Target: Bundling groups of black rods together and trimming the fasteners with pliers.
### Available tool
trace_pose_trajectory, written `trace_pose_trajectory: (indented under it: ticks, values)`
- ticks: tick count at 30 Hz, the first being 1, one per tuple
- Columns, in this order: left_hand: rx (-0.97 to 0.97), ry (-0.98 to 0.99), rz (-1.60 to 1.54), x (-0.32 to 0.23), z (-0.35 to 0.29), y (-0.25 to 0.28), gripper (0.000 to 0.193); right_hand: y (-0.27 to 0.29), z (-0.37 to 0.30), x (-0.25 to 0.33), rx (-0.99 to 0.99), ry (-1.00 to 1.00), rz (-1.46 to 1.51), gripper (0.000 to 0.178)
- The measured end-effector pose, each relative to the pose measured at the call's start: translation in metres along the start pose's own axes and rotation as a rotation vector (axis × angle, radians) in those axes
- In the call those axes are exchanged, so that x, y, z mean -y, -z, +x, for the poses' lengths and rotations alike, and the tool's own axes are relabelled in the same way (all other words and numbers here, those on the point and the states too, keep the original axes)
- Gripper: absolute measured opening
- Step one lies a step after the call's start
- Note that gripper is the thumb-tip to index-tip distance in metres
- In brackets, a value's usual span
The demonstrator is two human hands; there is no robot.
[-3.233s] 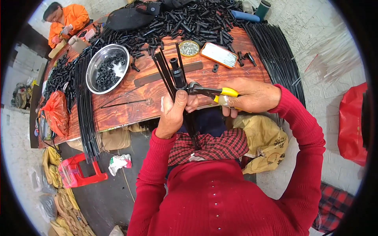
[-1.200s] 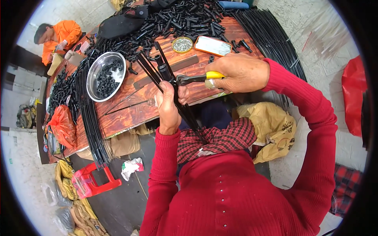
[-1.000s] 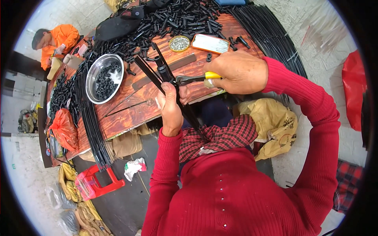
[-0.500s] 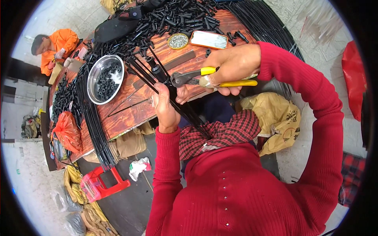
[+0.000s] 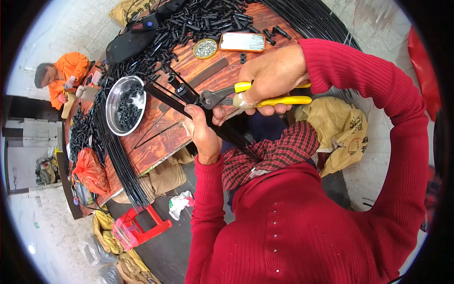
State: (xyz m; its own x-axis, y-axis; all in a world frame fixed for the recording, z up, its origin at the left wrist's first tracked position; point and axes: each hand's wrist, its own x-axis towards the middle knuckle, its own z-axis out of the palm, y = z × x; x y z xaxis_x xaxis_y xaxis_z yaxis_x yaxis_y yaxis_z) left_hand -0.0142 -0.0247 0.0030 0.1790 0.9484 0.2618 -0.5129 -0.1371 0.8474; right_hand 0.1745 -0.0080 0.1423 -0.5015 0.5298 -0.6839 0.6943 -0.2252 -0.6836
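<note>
My left hand [image 5: 205, 135] is closed round a bundle of thin black rods [image 5: 163, 98], which looks like a folded umbrella frame. The bundle slants from above the table edge down to the checked cloth [image 5: 293, 144] on my lap. A black cylindrical fitting [image 5: 187, 94] sits among the rods, just above my left fingers. My right hand [image 5: 272, 78] grips yellow-handled pliers [image 5: 283, 101]. Their dark jaws are at the fitting, close to my left fingertips; what lies between them is too small to tell.
On the wooden table [image 5: 158, 144] stand a steel bowl [image 5: 110, 102] of small black rings, a round dish [image 5: 205, 48] of small metal bits and a tray [image 5: 221, 43] of thin pins. Heaped black fittings [image 5: 203, 23] lie behind. A red stool [image 5: 158, 221] is left; a co-worker [image 5: 71, 68] sits far left.
The view has shifted slightly, so the table and bowl sit a little differently. The bundle's upper rods lie closer together. Both hands keep their grips, with the pliers still at the fitting.
</note>
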Motion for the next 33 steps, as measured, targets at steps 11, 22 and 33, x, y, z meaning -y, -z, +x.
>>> trace_pose_trajectory:
  ticks: [11,22,33]
  values:
    - [-0.138,-0.001,0.109,-0.001,-0.002,0.013,0.061,-0.038,0.029,-0.012,-0.250,0.157,-0.247,0.030]
    - [-0.075,-0.005,-0.006,-0.007,-0.002,0.021,0.062,-0.041,0.035,-0.024,-0.135,0.217,0.077,0.027]
    - [-0.095,0.031,-0.026,-0.006,-0.002,0.019,0.064,-0.038,0.033,-0.025,-0.175,0.207,-0.037,0.034]
